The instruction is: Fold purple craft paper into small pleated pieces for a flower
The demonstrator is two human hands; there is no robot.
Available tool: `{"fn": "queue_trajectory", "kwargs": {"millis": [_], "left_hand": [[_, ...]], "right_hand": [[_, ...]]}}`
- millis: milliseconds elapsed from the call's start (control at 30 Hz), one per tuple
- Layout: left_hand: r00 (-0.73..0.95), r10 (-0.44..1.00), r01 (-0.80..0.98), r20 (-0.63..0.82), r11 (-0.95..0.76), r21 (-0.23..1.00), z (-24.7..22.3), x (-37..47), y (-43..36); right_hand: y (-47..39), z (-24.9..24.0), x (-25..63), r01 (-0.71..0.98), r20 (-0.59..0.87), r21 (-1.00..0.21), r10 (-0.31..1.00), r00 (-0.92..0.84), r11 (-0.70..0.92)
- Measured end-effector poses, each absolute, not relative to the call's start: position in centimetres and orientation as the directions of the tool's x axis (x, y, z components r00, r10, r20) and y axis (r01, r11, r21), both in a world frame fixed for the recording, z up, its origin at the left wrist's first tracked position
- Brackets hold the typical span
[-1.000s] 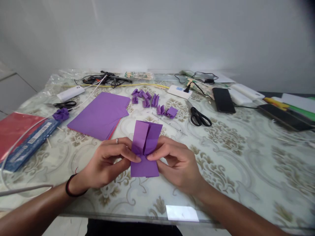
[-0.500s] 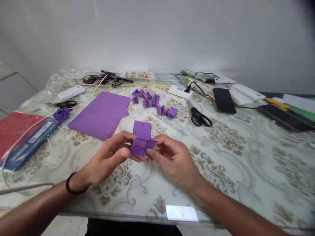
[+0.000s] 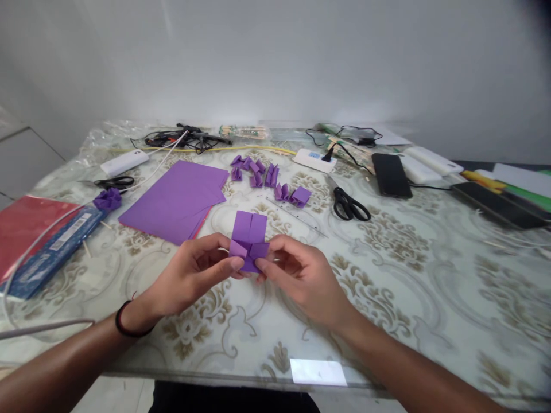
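A piece of folded purple paper is held between both hands above the table, creased down its middle, with two flaps folded on its lower part. My left hand grips its lower left side, the thumb resting on the left flap. At the lower right, my right hand pinches the paper between thumb and fingers. Some fingertips of both hands are hidden behind the sheet. Beyond the hands lie several small folded purple paper pieces. A stack of purple sheets lies to the left.
Black scissors and a clear ruler lie past my right hand. A white power strip and a phone are farther back. At left are a crumpled purple paper, a blue packet and a white cable.
My left thumb has moved right onto the left part of the purple paper. The lower part now shows two separate flaps, and the upper part has tilted slightly.
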State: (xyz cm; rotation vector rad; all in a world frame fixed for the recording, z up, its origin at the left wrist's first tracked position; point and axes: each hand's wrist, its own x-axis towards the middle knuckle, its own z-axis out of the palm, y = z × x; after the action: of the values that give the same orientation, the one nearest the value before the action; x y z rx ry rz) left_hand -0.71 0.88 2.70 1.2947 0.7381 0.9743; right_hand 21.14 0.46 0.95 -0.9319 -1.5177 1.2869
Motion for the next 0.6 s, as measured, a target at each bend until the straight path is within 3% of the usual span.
{"fn": "queue_trajectory", "kwargs": {"millis": [200,467,600], "left_hand": [[0.419,0.906,-0.171,0.064,0.009,0.985,1.8,-0.7,1.0],[0.384,0.92,0.008,0.077,-0.086,0.996,1.3,-0.5,0.3],[0.421,0.903,-0.098,0.089,-0.053,0.994,1.1,-0.5,0.2]], "right_hand": [[0.4,1.1,21.0,0.04,0.177,-0.979,0.935,-0.309,0.198],[0.2,0.7,20.3,0.118,0.155,-0.973,0.944,-0.29,0.196],[0.1,0.8,20.2,0.035,0.139,-0.987,0.946,-0.294,0.156]]}}
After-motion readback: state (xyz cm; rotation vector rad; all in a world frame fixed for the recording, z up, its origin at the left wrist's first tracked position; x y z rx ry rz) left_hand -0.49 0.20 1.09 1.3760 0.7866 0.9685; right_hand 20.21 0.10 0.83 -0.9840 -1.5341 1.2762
